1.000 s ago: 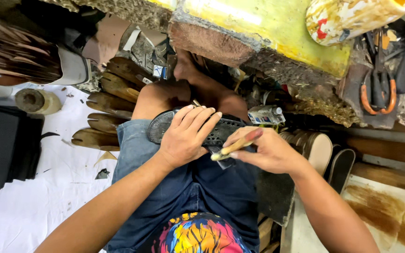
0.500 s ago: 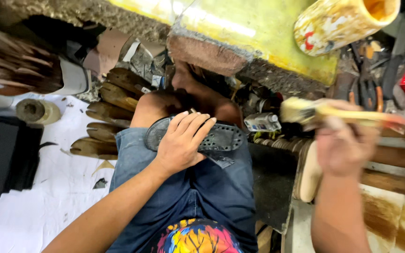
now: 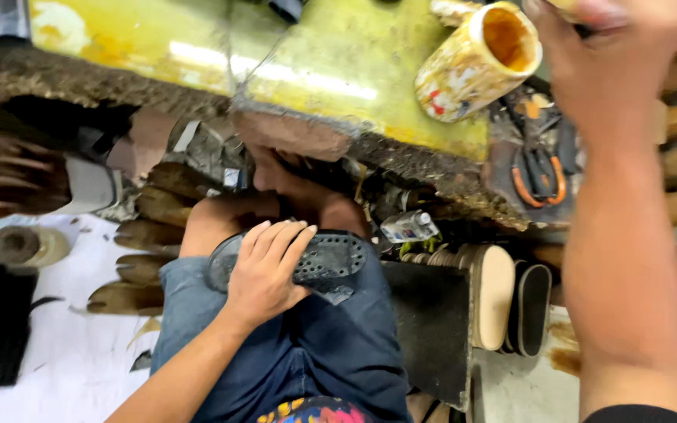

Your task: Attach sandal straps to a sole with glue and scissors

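Since the earlier frame, the right hand (image 3: pixel 613 55) has been raised beside the glue-stained can (image 3: pixel 479 61); its grip cannot be told. The dark shoe sole (image 3: pixel 331 262), judged light and flexible, is pressed flat on the lap by the left hand (image 3: pixel 264 274) and is best held at its edges.

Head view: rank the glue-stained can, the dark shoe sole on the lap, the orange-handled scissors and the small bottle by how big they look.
1. Dark shoe sole, partly hidden under the left hand.
2. Glue-stained can.
3. Orange-handled scissors, partly hidden, so its place is unsure.
4. Small bottle.
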